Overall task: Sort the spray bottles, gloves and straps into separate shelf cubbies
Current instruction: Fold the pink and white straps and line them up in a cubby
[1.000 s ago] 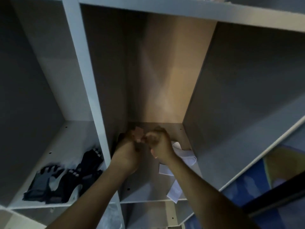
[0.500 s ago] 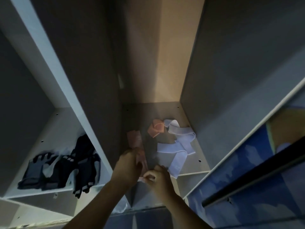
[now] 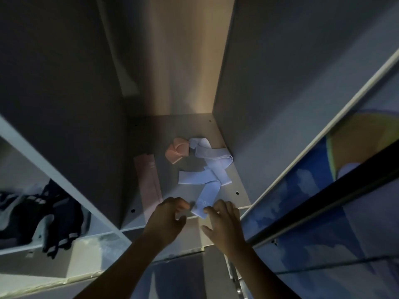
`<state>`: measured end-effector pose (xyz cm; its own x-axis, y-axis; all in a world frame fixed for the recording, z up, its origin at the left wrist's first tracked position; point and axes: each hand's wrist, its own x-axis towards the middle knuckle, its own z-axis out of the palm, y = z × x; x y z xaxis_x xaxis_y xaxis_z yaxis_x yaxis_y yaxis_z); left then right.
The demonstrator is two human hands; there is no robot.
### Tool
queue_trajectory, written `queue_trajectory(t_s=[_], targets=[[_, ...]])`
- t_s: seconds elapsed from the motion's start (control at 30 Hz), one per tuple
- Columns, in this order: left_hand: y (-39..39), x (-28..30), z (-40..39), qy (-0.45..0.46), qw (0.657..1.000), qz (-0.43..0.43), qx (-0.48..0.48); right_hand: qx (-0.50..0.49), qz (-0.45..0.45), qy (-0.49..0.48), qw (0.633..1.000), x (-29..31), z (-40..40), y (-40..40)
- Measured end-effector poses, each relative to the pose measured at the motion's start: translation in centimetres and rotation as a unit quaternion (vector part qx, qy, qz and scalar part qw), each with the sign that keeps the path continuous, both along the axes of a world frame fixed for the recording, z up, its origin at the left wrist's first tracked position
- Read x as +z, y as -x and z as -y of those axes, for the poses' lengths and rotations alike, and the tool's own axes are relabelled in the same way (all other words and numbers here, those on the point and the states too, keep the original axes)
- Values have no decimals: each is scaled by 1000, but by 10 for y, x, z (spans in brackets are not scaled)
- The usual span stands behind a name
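In the middle cubby (image 3: 224, 147) lie three straps. A pale pink strap (image 3: 148, 182) is stretched flat along the left wall, and a salmon one (image 3: 177, 150) sits folded at the back. A lavender strap (image 3: 205, 175) lies in loose loops on the right, with its end hanging over the front edge. My left hand (image 3: 167, 219) and my right hand (image 3: 225, 225) are at that front edge, either side of the lavender strap's end. Their fingertips touch or nearly touch it, fingers apart. Dark gloves (image 3: 54, 216) are piled in the left cubby. No spray bottle is in view.
A white divider (image 3: 64, 182) separates the glove cubby from the strap cubby. A lower shelf opening (image 3: 90, 255) shows below. To the right of the shelf are a blue patterned surface (image 3: 313, 212) and a dark bar (image 3: 323, 203).
My hands have drawn back from deep inside the cubby to its front edge. They let go of the pale pink strap, which now lies flat, and shifted right to the lavender strap's end.
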<state>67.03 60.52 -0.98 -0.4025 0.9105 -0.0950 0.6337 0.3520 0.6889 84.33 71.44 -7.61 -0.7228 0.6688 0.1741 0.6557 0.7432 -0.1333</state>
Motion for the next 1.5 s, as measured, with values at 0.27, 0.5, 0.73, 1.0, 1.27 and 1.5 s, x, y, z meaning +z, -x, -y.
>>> queue_trajectory(t_s=[0.27,0.5,0.73,1.0,1.27,1.5], targets=[[-8,-19,-10,-11,998,-39,-46,15,-168,-21,985,-11,-7,10],[-11,19,-15,-164,982,-39,-88,27,-333,89,938,47,4,0],[-6,45,-16,-186,980,25,-69,8,-384,148,912,84,-17,-3],[18,41,-23,-174,983,60,-28,-148,-69,86,983,11,-101,24],[28,40,-22,-152,987,51,-16,-122,-59,67,989,-8,-108,14],[24,47,-30,-147,988,43,-28,-113,-51,8,992,-8,-105,18]])
